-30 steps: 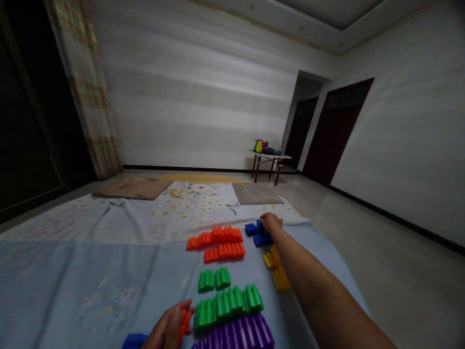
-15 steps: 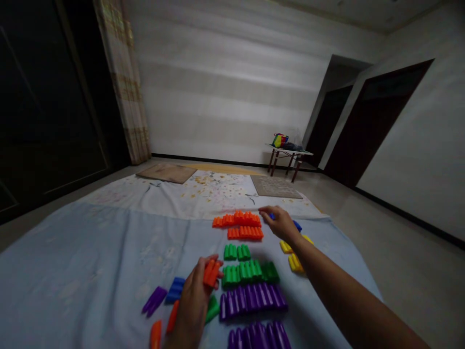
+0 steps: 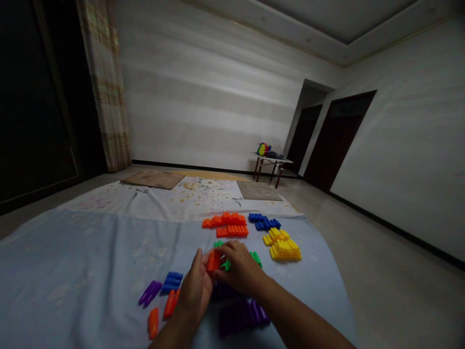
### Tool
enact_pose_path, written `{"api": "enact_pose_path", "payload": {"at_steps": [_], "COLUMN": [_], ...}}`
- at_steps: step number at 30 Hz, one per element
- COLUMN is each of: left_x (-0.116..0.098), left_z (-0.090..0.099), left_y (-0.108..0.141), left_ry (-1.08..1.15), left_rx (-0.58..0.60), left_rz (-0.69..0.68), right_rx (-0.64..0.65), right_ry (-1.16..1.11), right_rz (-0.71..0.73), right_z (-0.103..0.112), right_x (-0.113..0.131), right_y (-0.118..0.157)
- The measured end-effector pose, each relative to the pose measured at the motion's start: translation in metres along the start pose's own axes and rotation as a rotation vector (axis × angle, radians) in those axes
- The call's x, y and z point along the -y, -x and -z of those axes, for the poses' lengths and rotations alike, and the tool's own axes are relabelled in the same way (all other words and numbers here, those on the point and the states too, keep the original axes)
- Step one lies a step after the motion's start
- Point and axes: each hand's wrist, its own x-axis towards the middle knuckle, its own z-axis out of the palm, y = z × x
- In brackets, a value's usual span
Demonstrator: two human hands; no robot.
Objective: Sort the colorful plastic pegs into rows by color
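"What does the left grip (image 3: 196, 286) have?"

"An orange block (image 3: 213, 261), held at its fingers, with the thumb pointing up just left of it."

"And the right grip (image 3: 241, 266)?"

"Pinching the same block from the other side, fingers above and thumb below. So the block sits between the two grips, touching both."

"Can you see all the fingertips?"

"No, some are hidden behind the block and the knuckles."

"What's near the left grip?"

"To its left on the pale blue cloth (image 3: 109, 271) lie a blue block (image 3: 171, 282) and, farther out, a purple block (image 3: 150, 293). Two loose orange pieces (image 3: 153, 323) lie below those, beside the left forearm."

"And around the right grip?"

"Green blocks (image 3: 256, 259) show just behind it, mostly covered. Purple blocks (image 3: 243, 317) lie in shadow below it, on the near side."

"Anything farther off?"

"Beyond both grips, rows of orange blocks (image 3: 232, 231). Blue blocks (image 3: 267, 223) lie to the right of those, and a pile of yellow blocks (image 3: 285, 249) is to the right of the right grip, well apart from it."
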Motion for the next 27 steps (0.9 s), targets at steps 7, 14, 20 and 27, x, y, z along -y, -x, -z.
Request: {"api": "enact_pose_path", "payload": {"at_steps": [7,14,20,27], "left_x": [-0.017,-0.104,-0.103,-0.09], "left_z": [0.016,0.08,0.137,0.154], "left_y": [-0.007,-0.015,-0.019,-0.021], "left_ry": [-0.468,-0.874,-0.872,-0.836], "left_rx": [-0.134,-0.381,-0.6,-0.629], "left_rz": [-0.167,-0.504,-0.55,-0.548], "right_rx": [-0.11,-0.122,0.006,0.26], "right_ry": [-0.065,0.105,0.249,0.468], "right_rz": [-0.098,-0.24,-0.267,-0.179], "right_z": [0.012,0.033,0.03,0.006], "right_x": [-0.024,-0.081,-0.086,-0.071], "right_y": [0.018,0.012,-0.029,-0.088]}}
